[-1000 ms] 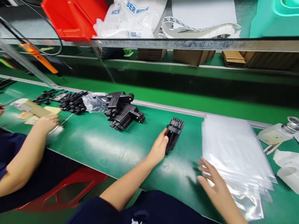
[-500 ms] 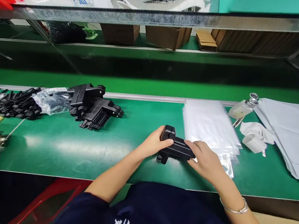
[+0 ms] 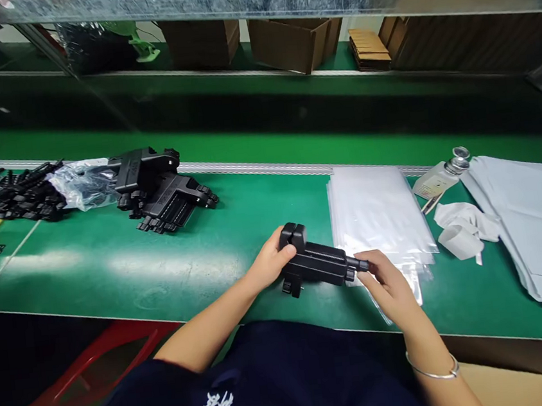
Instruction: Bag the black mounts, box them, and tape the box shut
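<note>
The left hand [image 3: 266,265] is gripping the black device [image 3: 323,263] by its blocky end, the thumb pressing across the top and the fingers curling mostly out of sight behind. From this hand, the body is extending toward between three and four o'clock. The right hand [image 3: 391,288] is pinching the thin rod [image 3: 359,263] at the far end, thumb and forefinger drawn close together; from there the body is lying toward ten o'clock.

The device's long axis is running from ten to four o'clock, the rod end pointing at four and the blocky end at ten. A short clamp-like piece [image 3: 292,285] is jutting toward six o'clock beneath the left hand. The device is sitting in front of the person, over the green bench [image 3: 238,258]; whether it is touching the surface, I cannot tell. Clear plastic bags [image 3: 373,208] are lying toward two o'clock, and similar black devices [image 3: 161,198] are piling up toward ten o'clock.
</note>
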Available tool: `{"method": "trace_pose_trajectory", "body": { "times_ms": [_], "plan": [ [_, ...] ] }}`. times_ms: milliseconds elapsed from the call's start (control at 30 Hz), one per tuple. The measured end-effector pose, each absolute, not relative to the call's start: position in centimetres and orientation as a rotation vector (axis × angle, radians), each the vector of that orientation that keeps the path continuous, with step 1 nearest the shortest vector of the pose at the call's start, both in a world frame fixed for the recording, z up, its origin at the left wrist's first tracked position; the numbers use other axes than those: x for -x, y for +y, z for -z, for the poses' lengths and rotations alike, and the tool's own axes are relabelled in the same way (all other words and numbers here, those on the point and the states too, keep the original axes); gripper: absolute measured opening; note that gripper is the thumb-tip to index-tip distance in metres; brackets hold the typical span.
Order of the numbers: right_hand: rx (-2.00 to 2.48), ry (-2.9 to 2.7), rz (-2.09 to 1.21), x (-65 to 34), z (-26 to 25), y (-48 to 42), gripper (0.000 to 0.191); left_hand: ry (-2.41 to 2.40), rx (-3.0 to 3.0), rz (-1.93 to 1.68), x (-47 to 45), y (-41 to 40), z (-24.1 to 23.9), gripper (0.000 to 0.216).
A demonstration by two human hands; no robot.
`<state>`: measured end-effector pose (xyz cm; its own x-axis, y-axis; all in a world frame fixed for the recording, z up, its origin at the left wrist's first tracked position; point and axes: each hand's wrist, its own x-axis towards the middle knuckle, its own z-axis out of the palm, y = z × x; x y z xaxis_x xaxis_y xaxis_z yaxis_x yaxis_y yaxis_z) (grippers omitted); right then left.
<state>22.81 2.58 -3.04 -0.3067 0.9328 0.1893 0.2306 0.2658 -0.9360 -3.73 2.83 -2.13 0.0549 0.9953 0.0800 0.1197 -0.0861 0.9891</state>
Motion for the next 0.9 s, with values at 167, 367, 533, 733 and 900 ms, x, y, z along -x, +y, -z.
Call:
{"method": "trace_pose_trajectory", "body": {
  "times_ms": [167, 367, 533, 733, 900],
  "plan": [
    [1.221, -1.734, -1.061, -23.2, 3.3, 2.3, 0.027, 1.239, -1.503, -1.12, 3.4, 2.2, 1.8, 0.075],
    [1.002, -1.882, -0.599, -23.9, 4.3, 1.7, 0.015, 1.193, -1.397, -1.137, 3.1, 1.8, 1.5, 0.075],
    [1.065, -1.63, -1.006, -23.5, 6.0, 1.6, 0.059, 1.083, -1.393, -1.224, 2.6, 1.2, 2.2, 0.076],
    [1.121, -1.492, -0.996, -23.5, 5.4, 0.7, 0.045, 0.767, -1.398, -1.207, 2.8, 1.7, 3.2, 0.073],
    [1.083, -1.454, -1.106, -23.7, 5.9, 1.3, 0.045, 0.85, -1.584, -1.188, 3.2, 1.5, 1.3, 0.068]
  ]
}}
